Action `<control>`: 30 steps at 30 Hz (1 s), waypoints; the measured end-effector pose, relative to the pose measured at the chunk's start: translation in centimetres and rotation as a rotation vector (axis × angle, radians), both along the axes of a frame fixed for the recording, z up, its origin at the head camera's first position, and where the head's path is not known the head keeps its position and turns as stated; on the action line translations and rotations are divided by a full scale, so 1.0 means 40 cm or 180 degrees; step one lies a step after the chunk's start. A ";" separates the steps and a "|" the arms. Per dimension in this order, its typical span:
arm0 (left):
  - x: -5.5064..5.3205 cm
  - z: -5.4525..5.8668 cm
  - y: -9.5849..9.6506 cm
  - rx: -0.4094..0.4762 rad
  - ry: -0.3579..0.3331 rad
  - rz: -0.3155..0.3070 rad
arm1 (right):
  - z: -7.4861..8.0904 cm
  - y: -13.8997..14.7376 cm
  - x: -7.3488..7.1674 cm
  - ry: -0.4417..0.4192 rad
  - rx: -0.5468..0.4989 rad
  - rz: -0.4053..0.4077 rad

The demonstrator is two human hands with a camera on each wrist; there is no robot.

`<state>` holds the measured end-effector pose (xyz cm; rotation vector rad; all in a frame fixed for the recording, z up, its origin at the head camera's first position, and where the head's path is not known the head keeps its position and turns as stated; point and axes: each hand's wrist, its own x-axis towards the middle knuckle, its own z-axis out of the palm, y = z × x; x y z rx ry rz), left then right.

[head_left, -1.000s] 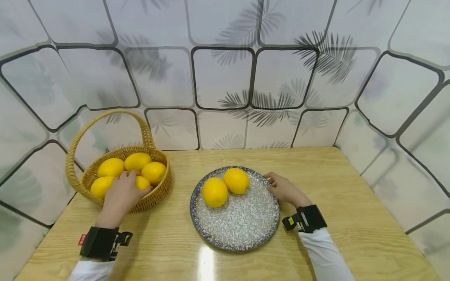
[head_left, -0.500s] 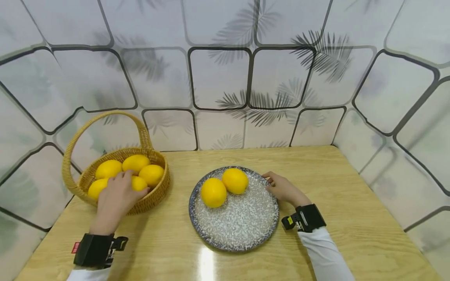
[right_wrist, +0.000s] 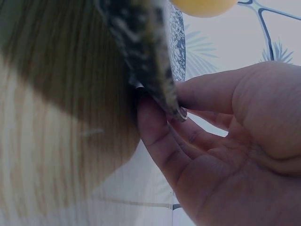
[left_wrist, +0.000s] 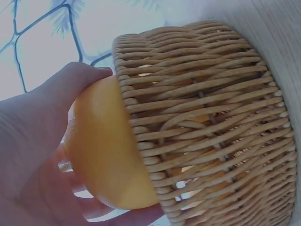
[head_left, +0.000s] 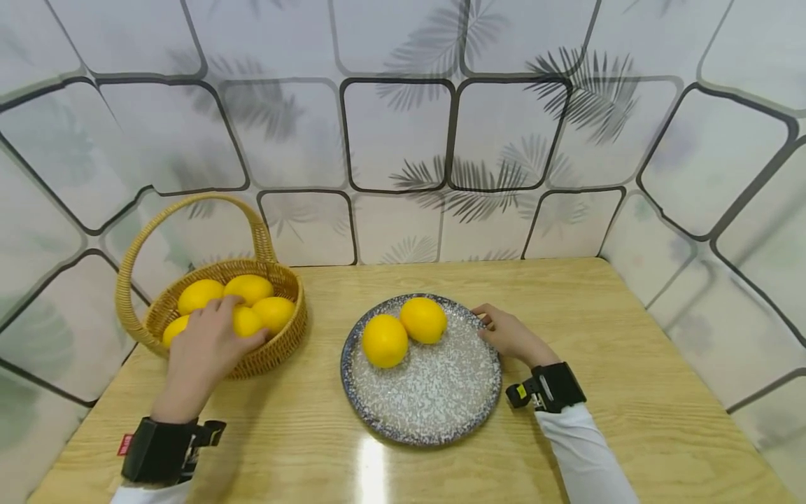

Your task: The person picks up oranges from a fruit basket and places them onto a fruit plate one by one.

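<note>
My left hand point(head_left: 210, 343) is at the front of the wicker basket point(head_left: 277, 353), its thumb and fingers curled round a yellow lemon point(left_wrist: 108, 146). In the left wrist view this lemon stands partly above the woven rim, the rest hidden behind the basket wall. Several other lemons point(head_left: 200, 295) lie in the basket around it. At the right edge of the speckled grey plate point(head_left: 428, 399), my right hand point(head_left: 511, 337) pinches the rim, thumb on top and fingers underneath, as the right wrist view shows. Two lemons point(head_left: 385, 341) sit side by side on the plate's far left part.
The basket's tall arched handle point(head_left: 182, 203) rises behind the left hand. Basket and plate stand apart on a light wooden table point(head_left: 315, 434). A patterned wall covering point(head_left: 403, 140) closes off the back and both sides. Black cameras are strapped to both wrists.
My left hand has come up slightly and back toward me, and the gripped lemon shows higher among the others. The right hand keeps its hold on the plate rim.
</note>
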<state>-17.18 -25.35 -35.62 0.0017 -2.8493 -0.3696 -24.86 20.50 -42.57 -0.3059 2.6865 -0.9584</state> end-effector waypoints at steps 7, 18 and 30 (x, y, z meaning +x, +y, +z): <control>0.010 0.014 0.013 0.0068 -0.0094 0.0032 | 0.001 0.000 0.000 0.0017 0.0011 0.0036; 0.024 0.055 0.071 0.0034 -0.0112 -0.0156 | 0.003 0.002 -0.001 0.0015 -0.0012 0.0034; 0.018 0.037 0.131 0.0027 0.0019 -0.0388 | 0.003 0.003 0.004 0.0015 -0.0028 0.0013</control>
